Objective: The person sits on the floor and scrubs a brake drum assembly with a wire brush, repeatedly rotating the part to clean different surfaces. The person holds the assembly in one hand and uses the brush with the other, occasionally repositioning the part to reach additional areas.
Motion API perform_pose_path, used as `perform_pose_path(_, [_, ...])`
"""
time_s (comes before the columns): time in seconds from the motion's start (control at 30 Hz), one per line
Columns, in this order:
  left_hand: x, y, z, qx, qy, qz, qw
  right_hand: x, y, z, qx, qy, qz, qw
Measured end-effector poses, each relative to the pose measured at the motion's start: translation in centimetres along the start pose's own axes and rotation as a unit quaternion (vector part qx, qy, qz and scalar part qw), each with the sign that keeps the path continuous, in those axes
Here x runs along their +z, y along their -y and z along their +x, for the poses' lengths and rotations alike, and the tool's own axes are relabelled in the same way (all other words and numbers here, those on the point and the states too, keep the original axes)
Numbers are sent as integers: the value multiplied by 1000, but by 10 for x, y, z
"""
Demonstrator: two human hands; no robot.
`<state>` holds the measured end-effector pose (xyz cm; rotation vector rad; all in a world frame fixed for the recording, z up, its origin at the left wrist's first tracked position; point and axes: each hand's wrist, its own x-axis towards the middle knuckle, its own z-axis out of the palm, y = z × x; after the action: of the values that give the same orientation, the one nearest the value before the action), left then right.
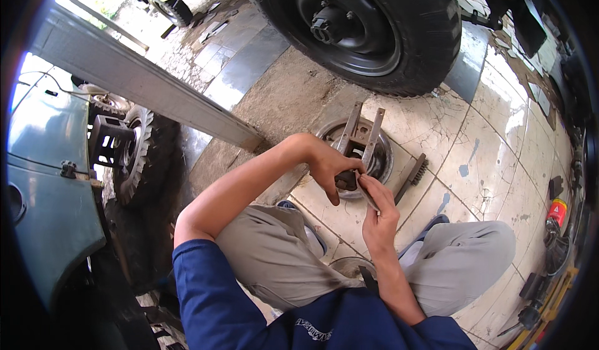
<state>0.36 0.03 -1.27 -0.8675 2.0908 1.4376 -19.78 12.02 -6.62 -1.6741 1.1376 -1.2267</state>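
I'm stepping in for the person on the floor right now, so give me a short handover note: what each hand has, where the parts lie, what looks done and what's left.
Left hand: closed around a dark part at the near end of the metal bracket, which stands on the round drum on the tiled floor.
Right hand: fingers pinch a thin flat strip against that same dark part.
Nearby: wire brush lies on the floor touching the drum's right side; mounted black wheel beyond.
Done: drum is off and lying flat on the floor.
Left: bracket remains on the drum; I can't tell how far the fitting has got.
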Motion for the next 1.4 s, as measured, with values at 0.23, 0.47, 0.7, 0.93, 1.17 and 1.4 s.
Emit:
perform_pose_path(0.23, [-3,-2,-5,-8,1,2,1000,2,3,0,23,2,-7,1000])
perform_pose_path(0.47, [-2,-6,-3,-25,9,11,1000,-2,2,-2,37,-5,8,999])
perform_pose_path(0.7, [-4,-5,-5,6,0,2,1000,-4,4,-2,48,-1,12,999])
perform_pose_path(0.93, [-1,-1,-5,30,-15,-1,999,-3,0,-5,44,4,-21,999])
perform_pose_path(1.17, [-2,-7,-7,20,-2,-23,1000,-1,-4,-1,43,-4,5,999])
perform_pose_path(1.4, [-5,-11,-7,6,-3,-29,1000,-6,-1,-5,61,5,13,998])
